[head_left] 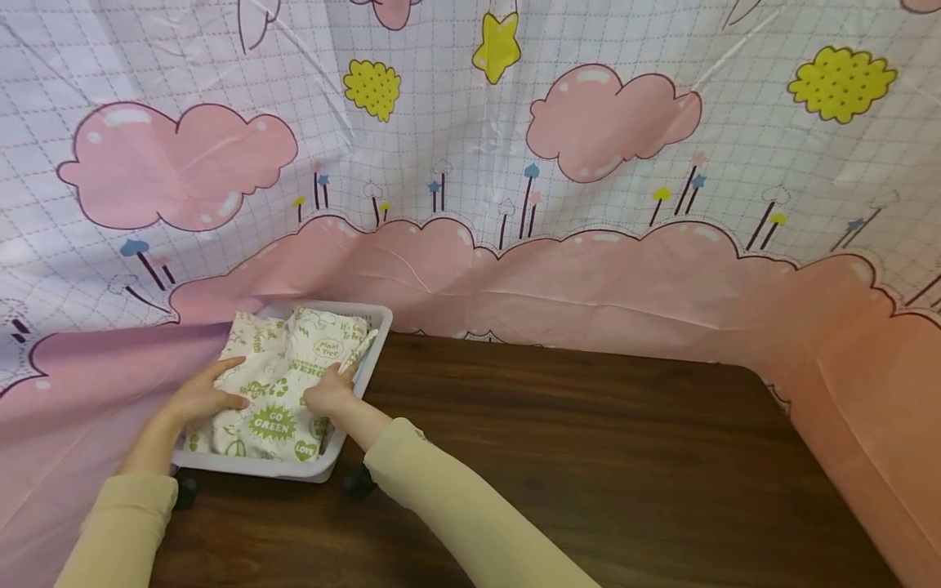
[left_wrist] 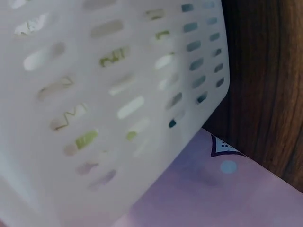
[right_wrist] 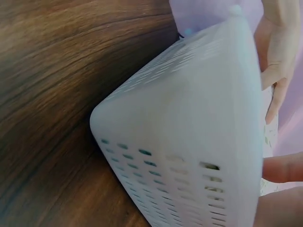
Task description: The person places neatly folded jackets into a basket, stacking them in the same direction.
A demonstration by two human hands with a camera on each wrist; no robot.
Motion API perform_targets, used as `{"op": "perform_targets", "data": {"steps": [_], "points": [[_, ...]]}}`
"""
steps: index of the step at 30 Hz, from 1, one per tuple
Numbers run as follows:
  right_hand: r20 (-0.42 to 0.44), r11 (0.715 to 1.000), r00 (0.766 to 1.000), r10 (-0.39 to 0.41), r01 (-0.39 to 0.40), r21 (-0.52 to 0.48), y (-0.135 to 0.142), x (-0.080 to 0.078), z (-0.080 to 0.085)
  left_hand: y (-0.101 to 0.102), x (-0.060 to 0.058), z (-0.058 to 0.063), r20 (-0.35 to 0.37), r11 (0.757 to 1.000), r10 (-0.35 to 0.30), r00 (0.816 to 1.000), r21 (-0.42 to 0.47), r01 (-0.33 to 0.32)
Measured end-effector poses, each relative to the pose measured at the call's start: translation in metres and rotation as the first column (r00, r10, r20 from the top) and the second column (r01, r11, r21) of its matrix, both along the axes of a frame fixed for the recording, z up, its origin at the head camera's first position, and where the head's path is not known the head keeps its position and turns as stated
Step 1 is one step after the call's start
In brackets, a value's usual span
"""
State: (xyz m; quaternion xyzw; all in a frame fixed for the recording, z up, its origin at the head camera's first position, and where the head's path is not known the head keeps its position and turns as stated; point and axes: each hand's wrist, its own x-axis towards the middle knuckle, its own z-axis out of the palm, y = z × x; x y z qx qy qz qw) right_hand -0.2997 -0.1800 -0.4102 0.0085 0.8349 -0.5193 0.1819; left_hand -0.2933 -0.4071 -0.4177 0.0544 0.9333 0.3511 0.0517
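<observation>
A white plastic basket [head_left: 381,327] with slotted walls stands at the table's left. In it lies a folded white cloth [head_left: 272,423] printed in green with "GO GREEN" and other words. My left hand [head_left: 206,396] rests on the cloth's left side, thumb and fingers spread apart; the right wrist view also shows this hand [right_wrist: 279,52], its fingers extended. At the cloth's right edge, my right hand [head_left: 332,394] touches it beside the basket wall, some fingertips hidden. Through the slots in the left wrist view, bits of the green print show behind the basket wall [left_wrist: 142,71].
The basket stands on a dark wooden table [head_left: 588,457]. A pink and white patterned curtain [head_left: 470,278] hangs along the back and both sides, close behind the basket and to its left. Small black devices [head_left: 358,482] sit by the wrists.
</observation>
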Motion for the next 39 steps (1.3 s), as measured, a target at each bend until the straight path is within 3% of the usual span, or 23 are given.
{"op": "perform_targets", "data": {"steps": [7,15,22,29,32,34,36,39], "points": [[0.056,0.994,0.998,0.005,0.001,-0.108,-0.001,0.0,-0.002,0.001,-0.001,-0.007,0.058,1.0,0.0,0.998,0.026,-0.001],[0.052,0.991,0.998,0.026,-0.019,-0.135,0.003,-0.001,0.001,0.004,-0.008,-0.02,0.136,0.998,0.036,0.99,0.038,-0.042],[0.038,0.982,0.999,-0.017,0.024,-0.19,0.007,-0.009,-0.003,0.017,-0.019,-0.016,0.157,0.998,0.05,0.986,-0.053,-0.042],[-0.06,0.99,0.997,0.039,-0.047,-0.132,0.012,-0.009,-0.002,0.02,-0.022,-0.012,0.171,0.995,0.082,0.982,-0.062,-0.072],[-0.099,0.982,0.992,0.074,-0.09,-0.168,0.019,-0.004,0.002,0.021,-0.019,-0.008,0.16,0.993,0.084,0.984,-0.096,-0.069],[-0.16,0.978,0.98,0.114,-0.139,-0.156,0.025,0.001,0.006,0.022,-0.015,-0.004,0.134,0.987,0.08,0.988,-0.148,-0.059],[-0.251,0.974,0.953,0.17,-0.202,-0.105,0.035,0.006,0.01,0.026,-0.011,0.002,0.098,0.976,0.072,0.993,-0.212,-0.05],[-0.407,0.957,0.869,0.28,-0.284,0.054,0.057,0.014,0.017,0.037,-0.002,0.015,0.045,0.946,0.083,0.996,-0.319,-0.064]]}}
